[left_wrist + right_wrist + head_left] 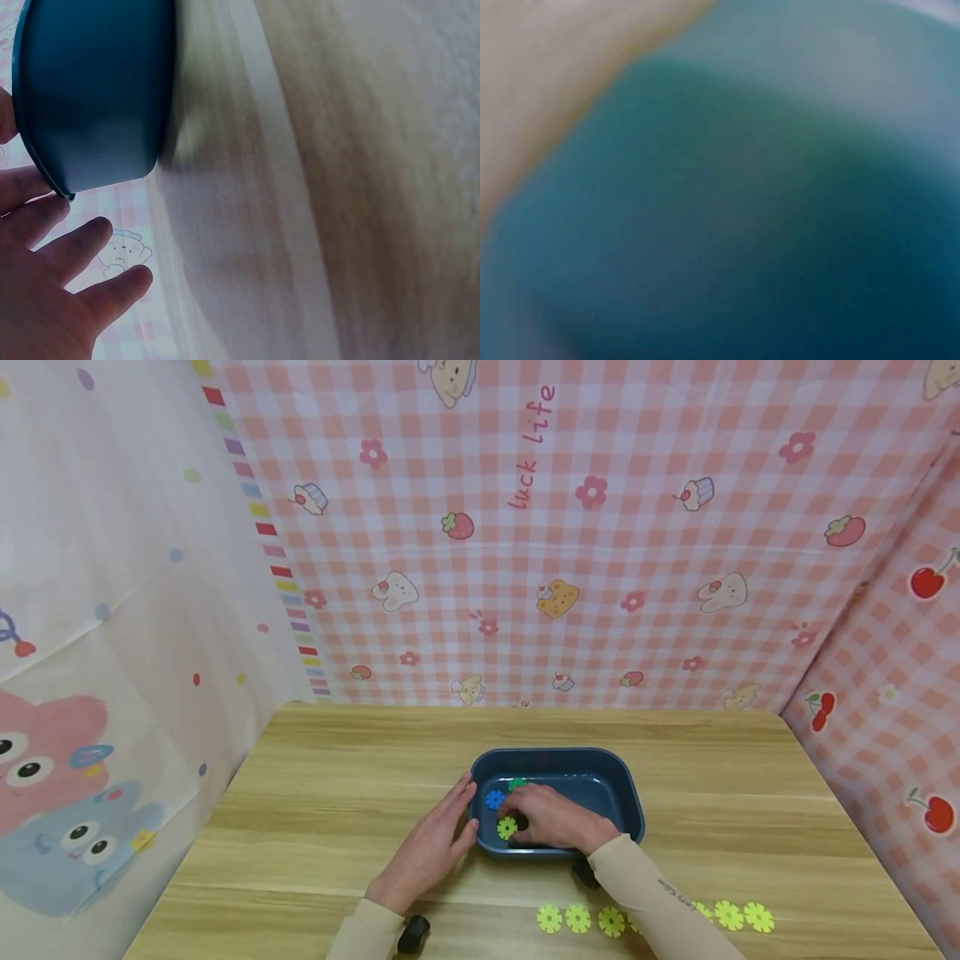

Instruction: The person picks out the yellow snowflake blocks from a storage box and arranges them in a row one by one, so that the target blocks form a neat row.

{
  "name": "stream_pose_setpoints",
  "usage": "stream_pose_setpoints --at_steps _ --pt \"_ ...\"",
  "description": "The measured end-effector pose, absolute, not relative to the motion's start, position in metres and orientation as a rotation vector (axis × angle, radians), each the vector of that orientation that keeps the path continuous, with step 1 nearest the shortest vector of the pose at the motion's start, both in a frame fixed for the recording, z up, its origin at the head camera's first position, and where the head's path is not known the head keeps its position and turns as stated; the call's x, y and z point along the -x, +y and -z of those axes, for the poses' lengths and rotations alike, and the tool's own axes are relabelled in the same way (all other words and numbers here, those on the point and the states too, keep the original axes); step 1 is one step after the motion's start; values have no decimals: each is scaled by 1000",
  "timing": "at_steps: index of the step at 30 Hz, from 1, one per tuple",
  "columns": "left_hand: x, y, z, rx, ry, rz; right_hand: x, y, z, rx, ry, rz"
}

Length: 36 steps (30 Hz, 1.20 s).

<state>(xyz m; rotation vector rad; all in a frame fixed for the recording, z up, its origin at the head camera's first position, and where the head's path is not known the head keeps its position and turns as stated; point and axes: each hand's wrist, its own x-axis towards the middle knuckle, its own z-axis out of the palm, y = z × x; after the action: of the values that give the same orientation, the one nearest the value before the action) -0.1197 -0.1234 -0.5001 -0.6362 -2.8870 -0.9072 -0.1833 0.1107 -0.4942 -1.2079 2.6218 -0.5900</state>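
Note:
A dark blue rectangular tray point(637, 814) stands on the wooden table, with a few notched snowflake discs at its left end. My left hand point(429, 843) rests against the tray's left rim with fingers extended; in the left wrist view, fingertips point(52, 206) touch the rim. Inside the tray, my right hand point(551, 817) has its thumb and fingers curled at the edges of a yellow-green snowflake disc point(507, 828). A blue disc point(495, 799) and a green disc point(517, 784), partly hidden, lie just beyond the fingers. The right wrist view is a blur of the tray wall.
Along the near part of the table point(315, 827) runs a row of several yellow-green discs point(577, 918), partly covered by my right sleeve point(652, 893). A pink checked cloth point(525, 552) hangs behind the table, with more printed cloth at both sides.

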Motion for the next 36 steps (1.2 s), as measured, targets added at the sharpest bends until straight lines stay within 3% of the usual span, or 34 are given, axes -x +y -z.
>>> stream_pose_setpoints --at_steps 36 --pt "119 -121 499 629 -2878 911 160 145 469 1092 2669 882"
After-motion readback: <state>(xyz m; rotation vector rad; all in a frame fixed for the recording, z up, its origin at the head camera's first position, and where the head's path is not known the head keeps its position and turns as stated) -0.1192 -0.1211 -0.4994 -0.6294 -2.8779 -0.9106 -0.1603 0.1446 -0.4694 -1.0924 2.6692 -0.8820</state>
